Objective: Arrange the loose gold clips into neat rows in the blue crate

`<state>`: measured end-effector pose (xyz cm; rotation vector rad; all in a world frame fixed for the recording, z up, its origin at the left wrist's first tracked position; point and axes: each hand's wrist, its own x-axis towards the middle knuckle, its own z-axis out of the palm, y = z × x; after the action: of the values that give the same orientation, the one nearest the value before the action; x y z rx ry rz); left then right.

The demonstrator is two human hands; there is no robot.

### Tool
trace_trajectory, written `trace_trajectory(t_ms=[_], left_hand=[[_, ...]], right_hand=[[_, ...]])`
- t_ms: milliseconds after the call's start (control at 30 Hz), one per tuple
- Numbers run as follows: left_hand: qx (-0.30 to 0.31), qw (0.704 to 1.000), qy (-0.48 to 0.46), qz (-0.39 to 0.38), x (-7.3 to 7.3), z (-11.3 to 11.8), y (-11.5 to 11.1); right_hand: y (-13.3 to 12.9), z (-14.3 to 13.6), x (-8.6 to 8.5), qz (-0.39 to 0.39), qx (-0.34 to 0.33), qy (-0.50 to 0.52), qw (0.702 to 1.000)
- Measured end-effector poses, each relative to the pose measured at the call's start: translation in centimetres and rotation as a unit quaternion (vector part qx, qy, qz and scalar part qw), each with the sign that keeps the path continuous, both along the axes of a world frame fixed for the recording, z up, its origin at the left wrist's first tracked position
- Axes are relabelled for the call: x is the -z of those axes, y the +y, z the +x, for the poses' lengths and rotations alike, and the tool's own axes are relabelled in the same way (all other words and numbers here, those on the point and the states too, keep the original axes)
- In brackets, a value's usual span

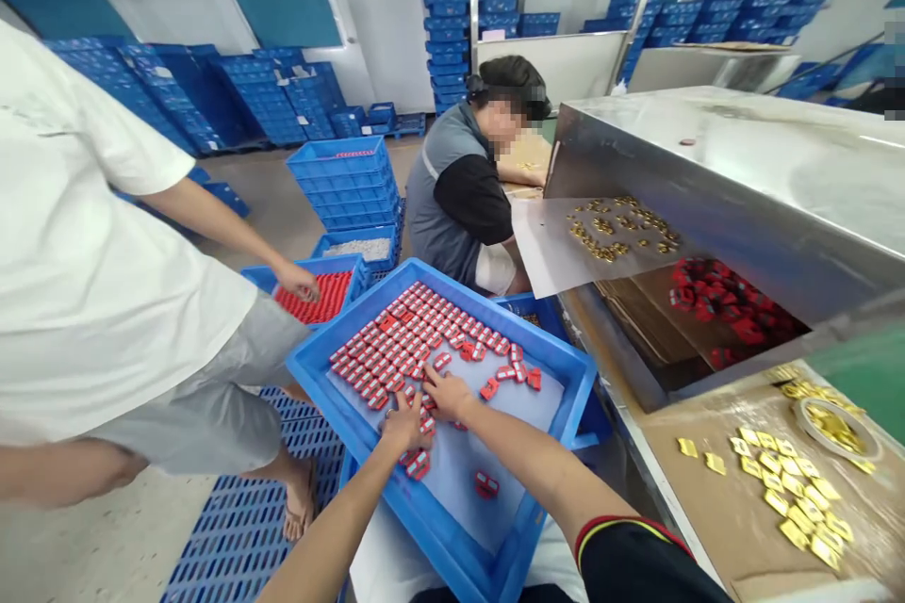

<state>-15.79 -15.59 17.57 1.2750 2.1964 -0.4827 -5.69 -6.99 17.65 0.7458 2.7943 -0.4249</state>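
Your left hand (404,429) is on the red pieces (382,353), close to the left long edge of the blue tray (574,400), about midway along. Fingers loosely spread, tips touching pieces; can't tell if any is pinched. Your right hand (449,394) is just beside it, nearer the tray's middle, fingers partly bent, tips down at the loose side of the rows. Can't tell whether it has hold of a piece.

Red pieces: tight rows fill the tray's far end. Loose ones trail along the right long edge toward the near right corner. A few lie by your left wrist at the left edge, and one sits apart, closer to the near edge. A white sheet (452,490) lines the tray.

Past the tray's far edge, a standing person in a white shirt (106,254) has a hand (301,282) on red parts (321,299) in a blue crate (358,281). Crate stack (346,188) behind that. Seated person in a grey vest (442,188) beyond the right long edge.

Workbench (693,513) on your right: gold pieces (792,483) toward its near end, more inside a white ring. Dark red pile (732,301) under the metal shelf (615,160).
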Motion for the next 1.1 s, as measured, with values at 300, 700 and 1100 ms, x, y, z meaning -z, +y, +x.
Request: trace_trajectory(t_ms=[300,700,1100], left_hand=[[0.006,0.999,-0.033,0.038,1.5,-0.5,0.4],[-0.011,0.995,-0.064,0.076,-1.4,0.4,1.2],[-0.164,0.903,-0.302,0.259,-2.5,-1.8,1.0]], right_hand=[[-1.4,4.3,1.1,-0.041,0.116,-0.036,0.992],[-2.6,5.2,-0.4,-0.071,0.192,-0.003,0.979],[-0.2,6.2,-1.2,-0.271,0.28,0.132,0.912]])
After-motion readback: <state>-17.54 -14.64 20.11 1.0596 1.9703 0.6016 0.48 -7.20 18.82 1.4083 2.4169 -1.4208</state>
